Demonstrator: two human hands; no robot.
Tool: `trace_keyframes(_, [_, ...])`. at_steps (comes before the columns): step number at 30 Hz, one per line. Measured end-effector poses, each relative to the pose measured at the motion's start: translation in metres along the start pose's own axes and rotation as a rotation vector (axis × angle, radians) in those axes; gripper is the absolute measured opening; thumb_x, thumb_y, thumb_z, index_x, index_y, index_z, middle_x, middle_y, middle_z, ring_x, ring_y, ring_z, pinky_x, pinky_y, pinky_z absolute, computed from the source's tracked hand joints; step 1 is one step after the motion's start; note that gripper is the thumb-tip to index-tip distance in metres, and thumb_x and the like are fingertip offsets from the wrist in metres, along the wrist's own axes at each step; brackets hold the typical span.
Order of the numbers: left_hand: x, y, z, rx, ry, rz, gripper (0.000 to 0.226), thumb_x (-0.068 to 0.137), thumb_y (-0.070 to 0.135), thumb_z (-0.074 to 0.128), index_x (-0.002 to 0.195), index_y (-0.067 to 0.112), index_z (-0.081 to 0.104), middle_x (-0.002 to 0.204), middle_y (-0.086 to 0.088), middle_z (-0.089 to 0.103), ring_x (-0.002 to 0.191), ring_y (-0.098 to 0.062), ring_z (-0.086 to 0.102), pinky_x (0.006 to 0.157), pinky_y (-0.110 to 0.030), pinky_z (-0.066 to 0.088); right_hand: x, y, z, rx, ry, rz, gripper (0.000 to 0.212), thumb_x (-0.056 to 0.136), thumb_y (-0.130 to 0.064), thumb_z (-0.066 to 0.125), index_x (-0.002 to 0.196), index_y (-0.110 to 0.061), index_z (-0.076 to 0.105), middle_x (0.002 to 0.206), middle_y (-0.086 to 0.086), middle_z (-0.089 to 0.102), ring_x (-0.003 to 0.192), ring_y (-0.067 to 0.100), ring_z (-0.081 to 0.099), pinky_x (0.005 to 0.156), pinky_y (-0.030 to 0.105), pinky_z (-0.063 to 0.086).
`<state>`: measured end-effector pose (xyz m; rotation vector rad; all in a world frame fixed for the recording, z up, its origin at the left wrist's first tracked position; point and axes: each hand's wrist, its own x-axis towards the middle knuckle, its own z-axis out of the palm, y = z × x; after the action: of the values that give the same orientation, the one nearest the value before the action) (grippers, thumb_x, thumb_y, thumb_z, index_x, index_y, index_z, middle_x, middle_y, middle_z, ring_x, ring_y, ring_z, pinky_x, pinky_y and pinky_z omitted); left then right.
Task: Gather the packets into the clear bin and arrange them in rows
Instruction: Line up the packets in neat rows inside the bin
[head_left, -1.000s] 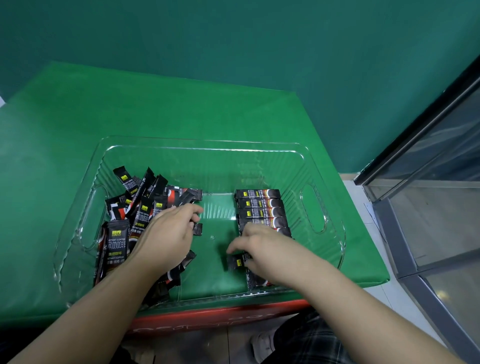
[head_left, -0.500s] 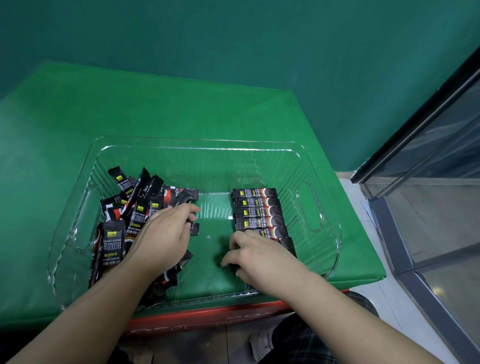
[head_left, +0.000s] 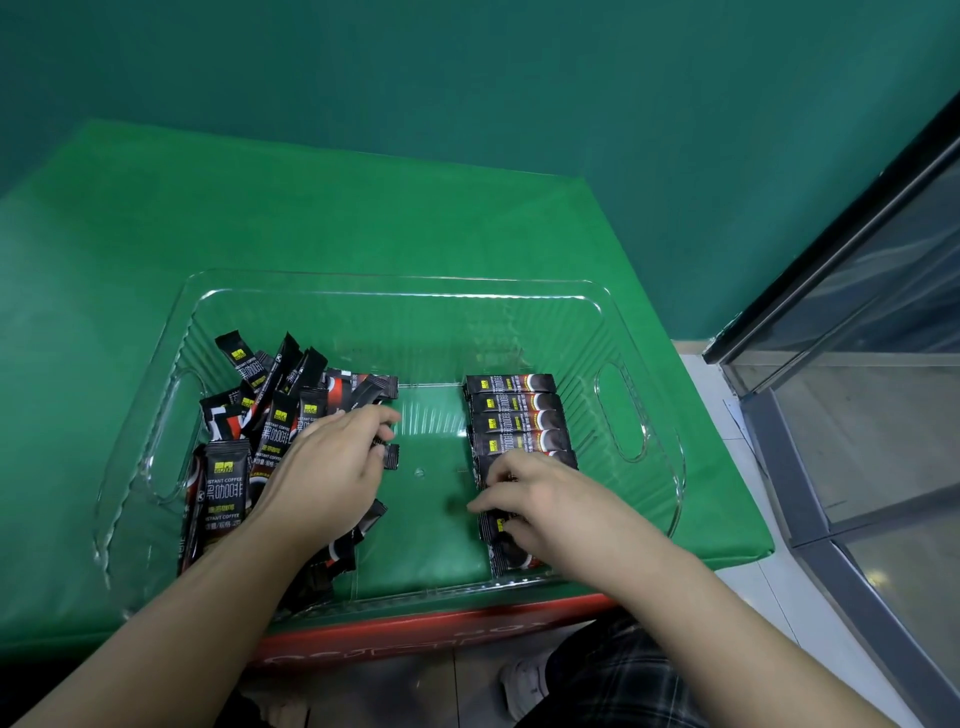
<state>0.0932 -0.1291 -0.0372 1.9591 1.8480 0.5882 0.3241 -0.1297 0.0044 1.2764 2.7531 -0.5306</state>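
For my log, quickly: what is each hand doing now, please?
Left hand: fingers curled on a packet in the loose pile.
Right hand: pinching a packet in the neat row.

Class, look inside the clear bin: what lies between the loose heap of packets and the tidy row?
In the head view, only bare bin floor separates the loose heap from the tidy row.
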Motion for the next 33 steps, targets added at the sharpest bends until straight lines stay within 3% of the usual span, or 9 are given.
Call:
trace_keyframes(3, [0.000, 0.000, -0.001, 0.002, -0.004, -0.002, 0.037, 0.097, 0.013, 0.046, 0.132, 0.020, 0.048, 0.113, 0.014, 0.058, 0.110, -0.010, 0.051, 0.105, -0.033, 0.037, -0.005, 0.006, -0.003, -0.009, 0.049, 0.067, 0.043, 0.089, -0.004, 0.050, 0.123, -0.027, 0.062, 0.113, 0.000, 0.050, 0.109, 0.021, 0.049, 0.093, 0.037, 0.045])
trace_keyframes(7, [0.000, 0.001, -0.001, 0.001, 0.002, 0.003, 0.037, 0.097, 0.012, 0.046, 0.133, 0.020, 0.048, 0.114, 0.013, 0.058, 0.101, -0.003, 0.047, 0.106, -0.032, 0.035, -0.012, 0.009, -0.003, -0.073, -0.011, 0.138, 0.052, 0.088, 0.000, 0.048, 0.129, -0.030, 0.055, 0.111, 0.002, 0.048, 0.110, 0.021, 0.049, 0.093, 0.034, 0.045])
trace_keyframes(13, [-0.001, 0.001, 0.000, -0.005, 0.005, 0.007, 0.037, 0.097, 0.011, 0.046, 0.132, 0.019, 0.049, 0.114, 0.012, 0.059, 0.102, -0.004, 0.048, 0.109, -0.032, 0.033, -0.014, 0.002, 0.001, -0.034, -0.058, 0.090, 0.061, 0.088, 0.000, 0.044, 0.137, -0.037, 0.046, 0.110, 0.001, 0.044, 0.108, 0.021, 0.045, 0.093, 0.036, 0.045])
trace_keyframes(20, [0.000, -0.001, 0.000, 0.002, -0.003, 0.015, 0.037, 0.097, 0.010, 0.046, 0.132, 0.019, 0.049, 0.115, 0.012, 0.059, 0.103, -0.003, 0.049, 0.110, -0.034, 0.032, -0.006, -0.007, 0.000, 0.015, -0.152, 0.023, 0.057, 0.093, -0.003, 0.040, 0.136, -0.039, 0.046, 0.092, -0.003, 0.034, 0.095, 0.015, 0.039, 0.077, 0.025, 0.035])
trace_keyframes(26, [0.000, -0.001, 0.001, 0.002, -0.011, 0.004, 0.039, 0.097, 0.007, 0.041, 0.133, 0.021, 0.047, 0.117, 0.012, 0.058, 0.104, -0.002, 0.047, 0.112, -0.034, 0.031, -0.006, -0.001, 0.000, 0.027, -0.189, 0.116, 0.056, 0.090, -0.002, 0.042, 0.132, -0.038, 0.051, 0.095, -0.003, 0.038, 0.094, 0.013, 0.040, 0.083, 0.030, 0.044])
trace_keyframes(30, [0.001, -0.002, 0.001, -0.022, -0.029, -0.033, 0.044, 0.096, 0.001, 0.037, 0.134, 0.022, 0.046, 0.118, 0.012, 0.057, 0.116, -0.013, 0.049, 0.101, -0.037, 0.043, 0.000, -0.010, 0.000, 0.063, -0.172, 0.089, 0.042, 0.095, -0.015, 0.045, 0.129, -0.036, 0.055, 0.099, -0.003, 0.044, 0.103, 0.015, 0.046, 0.091, 0.030, 0.042])
trace_keyframes(33, [0.000, 0.000, -0.001, -0.055, -0.029, -0.052, 0.045, 0.097, 0.001, 0.035, 0.135, 0.024, 0.042, 0.117, 0.014, 0.055, 0.104, -0.008, 0.051, 0.087, -0.027, 0.047, 0.012, -0.031, 0.003, 0.197, -0.177, 0.042, 0.029, 0.093, -0.030, 0.055, 0.122, -0.029, 0.062, 0.108, -0.003, 0.056, 0.100, 0.012, 0.050, 0.088, 0.025, 0.041])
